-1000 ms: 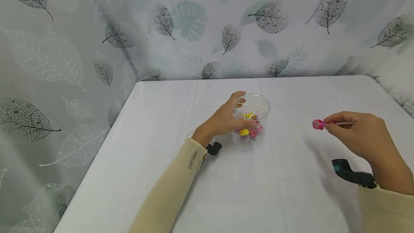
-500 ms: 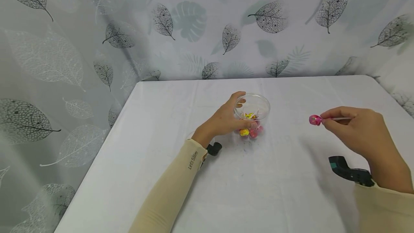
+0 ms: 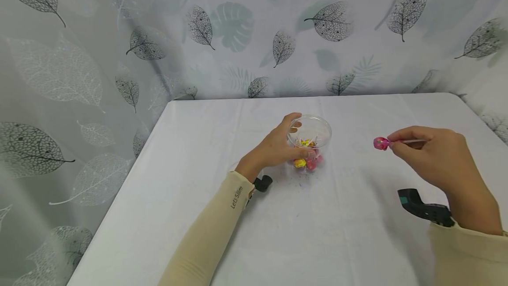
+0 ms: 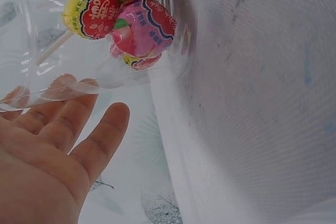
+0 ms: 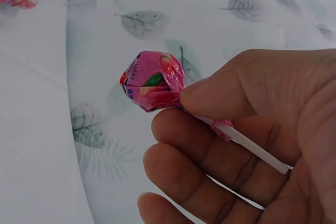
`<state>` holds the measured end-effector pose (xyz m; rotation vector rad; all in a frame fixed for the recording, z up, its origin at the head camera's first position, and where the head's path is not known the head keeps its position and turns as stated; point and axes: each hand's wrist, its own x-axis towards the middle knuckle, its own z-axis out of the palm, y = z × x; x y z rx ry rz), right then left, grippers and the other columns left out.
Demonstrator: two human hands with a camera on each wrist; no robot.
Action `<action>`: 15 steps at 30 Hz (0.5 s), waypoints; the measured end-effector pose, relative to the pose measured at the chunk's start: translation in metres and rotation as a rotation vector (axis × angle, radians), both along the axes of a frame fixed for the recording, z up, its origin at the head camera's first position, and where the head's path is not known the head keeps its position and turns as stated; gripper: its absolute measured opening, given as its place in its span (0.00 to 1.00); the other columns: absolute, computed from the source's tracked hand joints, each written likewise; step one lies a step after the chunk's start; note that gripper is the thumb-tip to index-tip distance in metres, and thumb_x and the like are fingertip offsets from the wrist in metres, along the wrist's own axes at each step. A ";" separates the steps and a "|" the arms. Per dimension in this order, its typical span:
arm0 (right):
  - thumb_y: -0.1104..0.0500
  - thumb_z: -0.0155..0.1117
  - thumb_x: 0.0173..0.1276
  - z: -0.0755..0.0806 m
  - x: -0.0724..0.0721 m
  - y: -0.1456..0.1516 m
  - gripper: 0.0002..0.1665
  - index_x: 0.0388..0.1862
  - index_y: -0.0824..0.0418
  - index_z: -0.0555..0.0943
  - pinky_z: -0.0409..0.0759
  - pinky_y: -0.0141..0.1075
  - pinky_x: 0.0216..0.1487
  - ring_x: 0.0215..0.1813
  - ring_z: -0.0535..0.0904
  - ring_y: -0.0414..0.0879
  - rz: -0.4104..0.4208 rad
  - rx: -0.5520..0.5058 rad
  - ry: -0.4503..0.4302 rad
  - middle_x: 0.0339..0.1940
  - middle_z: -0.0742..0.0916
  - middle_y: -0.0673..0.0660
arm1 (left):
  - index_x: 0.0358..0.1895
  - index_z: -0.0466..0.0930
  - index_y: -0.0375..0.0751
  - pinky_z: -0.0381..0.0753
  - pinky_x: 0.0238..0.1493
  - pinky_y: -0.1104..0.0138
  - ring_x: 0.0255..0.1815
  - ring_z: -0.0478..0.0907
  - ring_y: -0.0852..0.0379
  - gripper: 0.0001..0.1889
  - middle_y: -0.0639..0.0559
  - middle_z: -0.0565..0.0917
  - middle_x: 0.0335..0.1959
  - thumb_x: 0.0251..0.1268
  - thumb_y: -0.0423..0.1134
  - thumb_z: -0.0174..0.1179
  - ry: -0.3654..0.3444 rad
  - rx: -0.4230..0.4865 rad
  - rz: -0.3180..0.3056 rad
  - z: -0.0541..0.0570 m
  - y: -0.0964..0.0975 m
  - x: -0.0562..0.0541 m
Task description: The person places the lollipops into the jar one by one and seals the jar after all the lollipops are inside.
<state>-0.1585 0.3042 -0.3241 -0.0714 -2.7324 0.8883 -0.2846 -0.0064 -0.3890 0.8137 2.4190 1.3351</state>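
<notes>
My left hand [image 3: 271, 145] grips the side of a clear round plastic jar [image 3: 326, 138], thumb in front and fingers round the back. Inside the jar lie several wrapped lollipops, among them a yellow one [image 4: 93, 13] and a pink one [image 4: 144, 30]. A pink-wrapped lollipop [image 5: 152, 80] with a white stick is in my right hand [image 3: 444, 156], pinched between thumb and index finger just behind the candy. It is held in the air to the right of the jar, its head pointing left and the stick running back along the palm.
The jar stands on a white-covered table [image 3: 190, 153]. Behind and to the left hangs a leaf-patterned curtain [image 3: 238, 25]. Black wrist cameras, one on the right wrist [image 3: 424, 208], sit below each hand.
My right hand has moved a little left and up with the pink lollipop, closer to the jar. My left hand and the jar have stayed in place.
</notes>
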 end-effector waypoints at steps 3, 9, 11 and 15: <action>0.55 0.67 0.72 0.002 -0.001 -0.003 0.10 0.43 0.57 0.91 0.70 0.28 0.29 0.29 0.74 0.20 0.000 0.010 0.006 0.34 0.93 0.58 | 0.82 0.49 0.61 0.70 0.73 0.48 0.77 0.66 0.55 0.53 0.56 0.69 0.77 0.60 0.51 0.76 0.001 0.007 -0.008 -0.001 -0.001 0.000; 0.56 0.68 0.71 0.006 -0.003 -0.009 0.09 0.43 0.57 0.91 0.70 0.29 0.28 0.29 0.74 0.20 0.007 0.015 0.029 0.36 0.93 0.61 | 0.83 0.48 0.61 0.69 0.73 0.48 0.77 0.66 0.55 0.53 0.55 0.68 0.78 0.60 0.52 0.76 0.003 0.009 -0.009 -0.001 -0.001 0.000; 0.55 0.68 0.72 0.008 -0.003 -0.010 0.09 0.43 0.57 0.91 0.70 0.30 0.28 0.29 0.74 0.21 0.009 0.014 0.027 0.36 0.93 0.61 | 0.83 0.48 0.61 0.70 0.72 0.48 0.77 0.66 0.55 0.54 0.55 0.68 0.78 0.59 0.53 0.77 0.003 0.009 -0.006 -0.001 -0.001 0.000; 0.54 0.68 0.72 0.010 -0.003 -0.012 0.10 0.44 0.57 0.91 0.70 0.32 0.27 0.30 0.73 0.22 0.008 0.023 0.015 0.36 0.93 0.61 | 0.83 0.48 0.60 0.71 0.72 0.48 0.77 0.66 0.55 0.56 0.52 0.68 0.78 0.57 0.57 0.77 0.009 0.004 -0.002 0.001 0.000 0.001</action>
